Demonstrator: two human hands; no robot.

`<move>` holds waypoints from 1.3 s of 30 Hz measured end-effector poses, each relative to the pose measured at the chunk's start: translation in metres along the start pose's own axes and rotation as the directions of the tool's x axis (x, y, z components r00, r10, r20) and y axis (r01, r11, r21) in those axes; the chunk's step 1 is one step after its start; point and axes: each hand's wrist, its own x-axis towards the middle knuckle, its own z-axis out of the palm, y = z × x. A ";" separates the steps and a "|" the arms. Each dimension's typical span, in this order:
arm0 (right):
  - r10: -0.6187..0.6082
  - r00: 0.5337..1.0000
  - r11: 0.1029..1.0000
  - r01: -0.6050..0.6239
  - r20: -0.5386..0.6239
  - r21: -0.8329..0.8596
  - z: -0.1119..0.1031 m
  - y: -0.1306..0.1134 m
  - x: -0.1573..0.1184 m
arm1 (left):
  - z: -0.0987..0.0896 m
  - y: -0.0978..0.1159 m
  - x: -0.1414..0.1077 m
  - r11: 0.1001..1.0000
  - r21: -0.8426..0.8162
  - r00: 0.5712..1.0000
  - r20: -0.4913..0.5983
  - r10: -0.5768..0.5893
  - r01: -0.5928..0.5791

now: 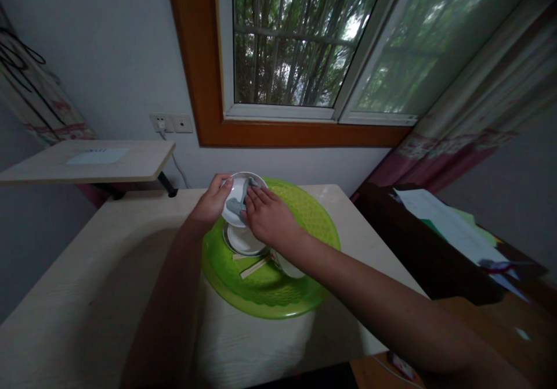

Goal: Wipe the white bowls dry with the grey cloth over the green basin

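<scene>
My left hand [212, 200] grips a white bowl [234, 190] by its left rim, tilted so that its inside faces me. Inside the bowl, my right hand [270, 216] presses a grey cloth [236, 205] against the surface, fingers together. Both hands are above a green plastic basket [278, 311]. In it lie white dishes [244, 240], chopsticks [255, 267] and another white vessel [291, 268] that my right forearm partly covers.
The basket stands on a pale wooden table [143, 296]. At the back left is a raised shelf [143, 165] with a paper label. A window [300, 46] and wall sockets [172, 123] are behind. Papers [452, 226] lie on dark furniture at the right.
</scene>
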 end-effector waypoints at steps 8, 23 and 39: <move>0.073 0.975 0.974 -0.115 0.210 0.195 -0.032 -0.016 -0.002 | -0.002 0.007 -0.001 0.994 0.097 0.995 -0.092 0.049 -0.040; -0.112 0.993 0.965 0.101 0.032 0.242 -0.012 -0.020 -0.007 | -0.014 0.012 -0.004 0.997 0.049 0.987 -0.149 0.068 -0.062; -0.168 0.986 0.980 0.167 0.001 -0.110 0.005 0.013 -0.018 | 0.001 -0.001 -0.001 0.996 -0.046 0.996 -0.052 0.070 -0.072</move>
